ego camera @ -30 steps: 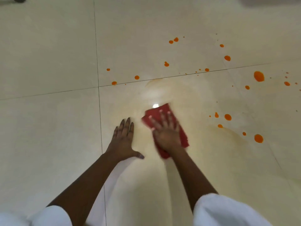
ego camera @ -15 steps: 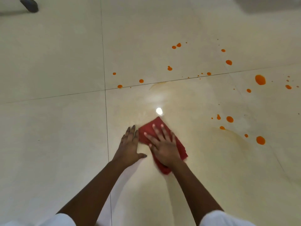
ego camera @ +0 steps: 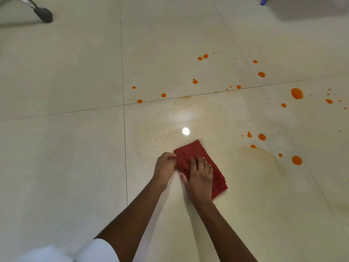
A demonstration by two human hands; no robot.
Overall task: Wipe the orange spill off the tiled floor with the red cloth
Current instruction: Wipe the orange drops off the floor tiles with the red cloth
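Observation:
The folded red cloth (ego camera: 196, 150) lies flat on the cream tiled floor (ego camera: 75, 167). My right hand (ego camera: 200, 176) presses down on its middle with fingers spread. My left hand (ego camera: 165, 167) pinches the cloth's left edge with curled fingers. Orange drops (ego camera: 296, 93) are scattered beyond and to the right of the cloth, with another large drop (ego camera: 296, 160) to the right. A faint orange smear (ego camera: 264, 152) and a wet sheen surround the cloth.
A dark chair foot on a metal leg (ego camera: 44, 14) stands at the far left. A blue object (ego camera: 264, 0) peeks in at the top right edge. Dark grout lines (ego camera: 123, 103) cross left of the cloth.
The cloth was drawn back toward me under my right hand. My left hand left the floor, slid right and closed on the cloth's left edge.

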